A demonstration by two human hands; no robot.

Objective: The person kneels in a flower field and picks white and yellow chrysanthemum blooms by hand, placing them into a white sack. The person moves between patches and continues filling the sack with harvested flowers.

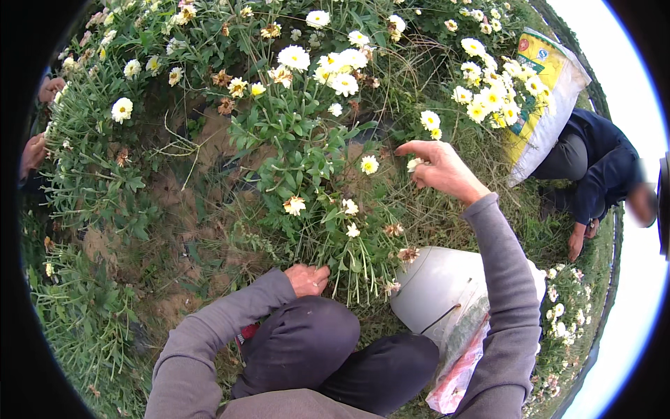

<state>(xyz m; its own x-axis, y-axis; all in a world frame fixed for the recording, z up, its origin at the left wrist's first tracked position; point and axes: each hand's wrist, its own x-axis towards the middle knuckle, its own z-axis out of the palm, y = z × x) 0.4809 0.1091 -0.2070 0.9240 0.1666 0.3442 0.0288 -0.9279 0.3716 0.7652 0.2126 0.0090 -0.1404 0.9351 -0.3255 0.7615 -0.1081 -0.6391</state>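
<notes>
My left hand (309,280), wearing a ring, is curled at the near side of a leafy flowering plant (298,167) and closed about its stems; the fingertips are partly hidden. Several bare, headless stems (364,275) lean towards my knees beside it. My right hand (442,167) is raised to the right of the plant, index finger stretched out. A pale flower head (416,164) sits between that finger and the curled ones. Close to the hand are a yellow-centred white bloom (369,165) and a taller pair of blooms (430,120). Some heads, such as one brown bloom (408,255), are withered.
A white plastic bucket (434,283) stands by my right knee, a clear plastic bag (460,361) against it. A yellow-and-white woven sack (555,105) stands at the upper right. Behind it a person in dark clothes (602,157) bends down. Another person's hands (34,154) show at far left.
</notes>
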